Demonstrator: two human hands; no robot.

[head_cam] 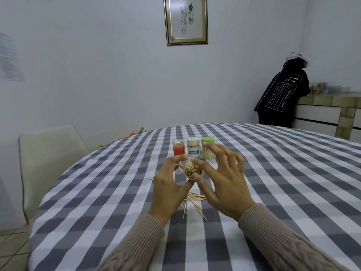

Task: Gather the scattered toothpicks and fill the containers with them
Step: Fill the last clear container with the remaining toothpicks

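Home dining room, checked tablecloth (273, 173), framed calligraphy (186, 20), padded chair (48, 149)

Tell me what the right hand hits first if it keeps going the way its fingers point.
Probably the green-lidded jar: the right hand's upper fingers reach toward it, past the open jar the left hand holds. Depth is unclear, so the gap can't be judged.

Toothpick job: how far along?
Done, apparently: three lidded containers stand in a row across the table, each showing toothpicks inside. In hand: the left hand holds an open clear container that looks nearly full, with the right hand at its mouth. Left: a small loose pile below the hands, plus a few strays.
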